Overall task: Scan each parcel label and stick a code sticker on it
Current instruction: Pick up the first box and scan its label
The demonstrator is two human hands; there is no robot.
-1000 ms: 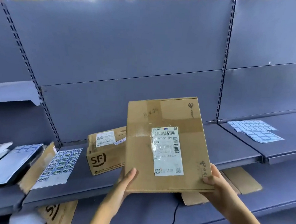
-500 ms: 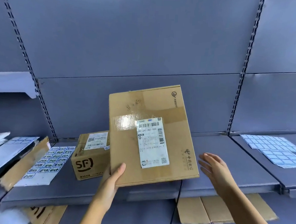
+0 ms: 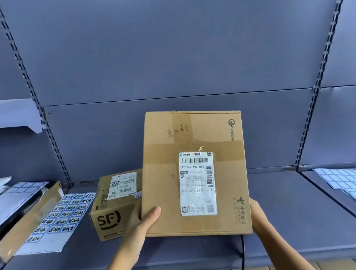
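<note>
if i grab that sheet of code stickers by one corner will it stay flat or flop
Probably flops: the sticker sheet looks paper-thin and lies flat on the shelf. Likely very light, so a nudge may slide it. Its backing, bare at the near end, looks smooth, perhaps slippery to pinch.

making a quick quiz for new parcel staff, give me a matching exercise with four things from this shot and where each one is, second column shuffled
Things
1 flat box
2 SF box
3 sticker sheet
4 blank sheets

Places
A lying at the far right
B lying on the shelf, left of both boxes
C gripped by the left hand
D standing on the shelf, partly behind the flat box

Pairs: 1-C, 2-D, 3-B, 4-A
</note>
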